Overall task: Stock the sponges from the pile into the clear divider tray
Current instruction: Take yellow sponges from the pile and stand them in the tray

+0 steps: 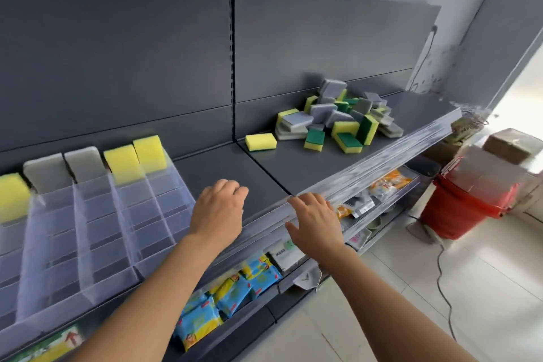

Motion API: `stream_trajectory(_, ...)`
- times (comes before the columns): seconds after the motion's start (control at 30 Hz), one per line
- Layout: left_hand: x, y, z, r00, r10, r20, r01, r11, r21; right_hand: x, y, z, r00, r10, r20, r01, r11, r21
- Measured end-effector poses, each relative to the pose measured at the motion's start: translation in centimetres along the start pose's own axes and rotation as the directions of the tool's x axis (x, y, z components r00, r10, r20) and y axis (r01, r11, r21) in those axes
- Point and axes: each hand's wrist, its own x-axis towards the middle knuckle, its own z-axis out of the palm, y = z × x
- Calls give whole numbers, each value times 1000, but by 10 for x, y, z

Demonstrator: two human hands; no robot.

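A pile of yellow-green and grey sponges (pixel 340 117) lies on the dark shelf at the right, with one yellow sponge (pixel 261 142) lying apart at its left. The clear divider tray (pixel 97 232) sits at the left of the shelf. Several sponges stand upright in its back row: yellow ones (pixel 148 153) and grey ones (pixel 83 163). My left hand (pixel 219 207) hovers over the shelf just right of the tray, fingers curled, holding nothing. My right hand (pixel 316 222) is at the shelf's front edge, fingers spread and empty.
The grey shelf (pixel 223 167) has bare surface between tray and pile. A lower shelf holds blue-yellow packets (pixel 232 294) and other bagged goods. A red bin (pixel 467 206) with cardboard, a box and a cable stand on the tiled floor at the right.
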Motion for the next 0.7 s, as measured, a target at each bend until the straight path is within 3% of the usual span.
stream_trajectory(0.7,246,101,119,992,104,77,-95,990,-105,152,218,14,978,208,18,-208,978,-26)
